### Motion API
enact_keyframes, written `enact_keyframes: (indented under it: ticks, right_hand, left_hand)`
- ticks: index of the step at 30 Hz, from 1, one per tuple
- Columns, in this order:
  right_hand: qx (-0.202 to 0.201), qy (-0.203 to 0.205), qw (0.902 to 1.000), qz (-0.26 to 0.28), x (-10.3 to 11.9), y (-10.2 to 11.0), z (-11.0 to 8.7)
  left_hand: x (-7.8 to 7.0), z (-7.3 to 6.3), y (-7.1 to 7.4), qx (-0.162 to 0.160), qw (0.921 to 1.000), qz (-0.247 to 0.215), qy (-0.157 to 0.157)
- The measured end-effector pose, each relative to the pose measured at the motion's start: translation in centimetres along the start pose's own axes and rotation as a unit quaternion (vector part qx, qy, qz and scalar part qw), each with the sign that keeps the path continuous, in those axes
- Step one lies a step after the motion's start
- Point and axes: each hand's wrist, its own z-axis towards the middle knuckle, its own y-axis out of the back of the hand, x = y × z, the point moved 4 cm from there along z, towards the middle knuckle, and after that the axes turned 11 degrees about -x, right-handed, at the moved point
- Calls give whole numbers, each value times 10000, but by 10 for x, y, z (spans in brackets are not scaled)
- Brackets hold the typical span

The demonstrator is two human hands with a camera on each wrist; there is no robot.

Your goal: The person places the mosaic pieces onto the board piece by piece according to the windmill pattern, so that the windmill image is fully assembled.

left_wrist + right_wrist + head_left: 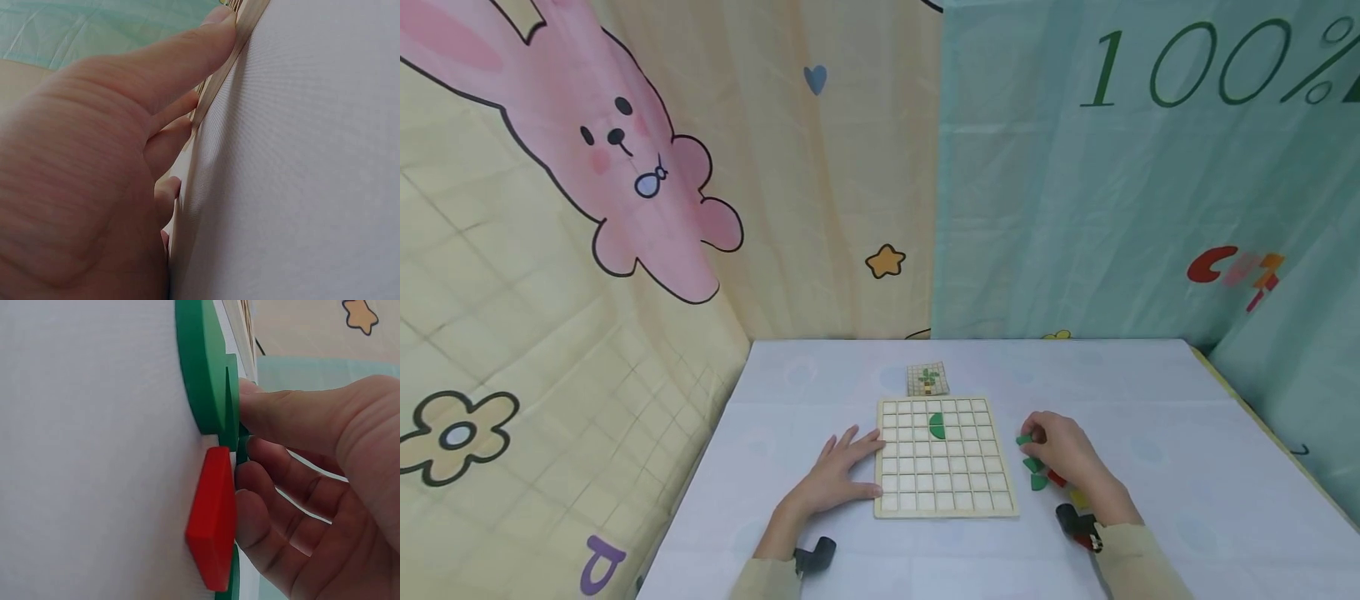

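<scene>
The left hand (835, 479) was resting at the left side of the pale square board (955, 482), with its fingers apart and almost straight. The thumb and the fingertips touched the board's edge, and this hand did not clamp anything. The board lay flat on the white table (820, 375), between the two hands, and its face was divided into small squares. In its upper part, near the middle, there was a half-round green shape (937, 426), with the round side toward the left.

The right hand (1063, 450) was beside the right edge of the board, apart from it. Its thumb and forefinger were together on a small green piece (1024, 439), pinched at the tips, while the other fingers were bent; the exact form of this piece I could not tell, because the fingers covered a part of it. Just below this hand, on the table, lay two more green pieces (1037, 482), and near them a red piece (1057, 478). A yellow piece (1078, 499) was partly hidden by the wrist.

Just beyond the board's far edge lay a small card (928, 378) with a printed grid and a little green figure.
</scene>
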Motion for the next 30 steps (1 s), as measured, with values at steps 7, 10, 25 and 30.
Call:
enact_keyframes:
  ticks: [7,10,25,30]
  right_hand:
    - [-36,-26,9999,130,-2,2,-1]
    - [-58,-84,9999,92,-2,3,0]
    - [-207,-26,9997,154,3,3,1]
    - [-159,-28,9996,223,3,3,1]
  left_hand:
    - [0,3,-2,21,10000,20,-12]
    - [-1,4,-3,-1,10000,5,-9]
    - [2,3,2,4,9999,26,-97]
    - [3,3,0,-1,9999,75,-128]
